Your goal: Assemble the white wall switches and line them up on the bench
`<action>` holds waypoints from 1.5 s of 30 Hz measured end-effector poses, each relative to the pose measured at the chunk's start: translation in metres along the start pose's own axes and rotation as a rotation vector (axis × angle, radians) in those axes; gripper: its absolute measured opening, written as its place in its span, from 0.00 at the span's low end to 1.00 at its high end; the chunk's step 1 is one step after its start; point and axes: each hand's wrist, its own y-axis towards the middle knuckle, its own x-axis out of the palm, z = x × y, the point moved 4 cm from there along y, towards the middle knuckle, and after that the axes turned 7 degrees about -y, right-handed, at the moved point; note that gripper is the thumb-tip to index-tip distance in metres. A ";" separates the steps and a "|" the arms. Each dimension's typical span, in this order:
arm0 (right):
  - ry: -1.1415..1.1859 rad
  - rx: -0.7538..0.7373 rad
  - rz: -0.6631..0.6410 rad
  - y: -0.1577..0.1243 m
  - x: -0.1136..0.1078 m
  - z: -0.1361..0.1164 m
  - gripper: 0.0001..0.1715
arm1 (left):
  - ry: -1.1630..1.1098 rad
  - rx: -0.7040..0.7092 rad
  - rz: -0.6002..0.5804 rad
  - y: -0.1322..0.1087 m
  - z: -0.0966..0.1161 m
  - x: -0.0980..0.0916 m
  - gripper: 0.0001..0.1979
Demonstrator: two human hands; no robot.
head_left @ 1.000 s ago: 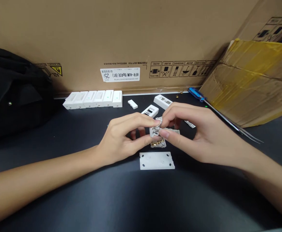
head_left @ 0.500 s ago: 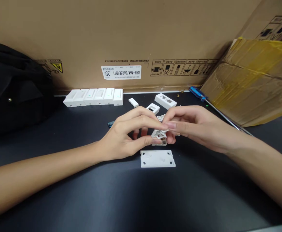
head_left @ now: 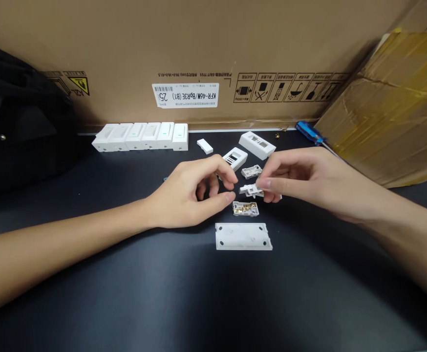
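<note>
My right hand pinches a small white plastic part between thumb and fingertips, low over the black table. Its far end is hidden by those fingers. To the left, my left hand is apart from it, thumb and fingers curved with a gap between them and nothing held. Just below lies a small white base with brass contacts. Nearer still is a flat white plate with holes in its corners. Behind the held part sits a small whitish piece, and a white housing stands behind my left fingertips.
Further back are a white cover, a small white cap and a row of several white switches. A blue-handled screwdriver lies by a taped carton. A large cardboard box walls the back; a black bag is left.
My left hand has let go and drawn back left. My right hand keeps the white part, now apart from the brass-contact base, which lies uncovered. The view has shifted slightly.
</note>
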 end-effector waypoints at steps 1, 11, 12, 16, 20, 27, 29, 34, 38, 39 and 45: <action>-0.026 -0.007 0.003 0.000 0.000 0.000 0.18 | 0.016 -0.014 -0.015 0.001 0.000 0.001 0.08; -0.165 -0.036 0.035 -0.004 0.002 0.005 0.15 | 0.085 -0.112 -0.105 0.003 0.004 0.005 0.14; -0.179 -0.038 0.036 -0.004 0.001 0.004 0.15 | 0.083 -0.115 -0.104 0.003 0.004 0.005 0.14; -0.210 -0.045 0.090 -0.004 -0.003 -0.003 0.15 | 0.079 -0.122 -0.107 0.003 0.003 0.005 0.15; -0.215 -0.049 0.150 -0.007 0.000 -0.008 0.14 | 0.054 -0.129 -0.111 0.003 0.000 0.006 0.16; -0.238 -0.049 0.262 -0.020 0.010 -0.004 0.14 | -0.025 -0.135 -0.100 0.003 -0.004 0.006 0.19; -0.232 -0.044 0.275 -0.021 0.011 -0.003 0.15 | -0.029 -0.129 -0.096 0.003 -0.004 0.005 0.19; -0.121 0.001 0.279 -0.017 0.011 -0.001 0.15 | -0.023 -0.101 -0.066 0.003 -0.004 0.006 0.21; -0.015 0.028 0.261 -0.011 0.013 -0.002 0.16 | -0.009 -0.054 -0.025 0.004 -0.003 0.006 0.24; 0.010 0.031 0.255 -0.011 0.014 -0.002 0.16 | -0.002 -0.038 -0.017 0.005 -0.002 0.006 0.24; 0.089 0.060 0.228 -0.011 0.018 0.000 0.15 | 0.041 0.033 0.022 0.004 0.001 0.005 0.20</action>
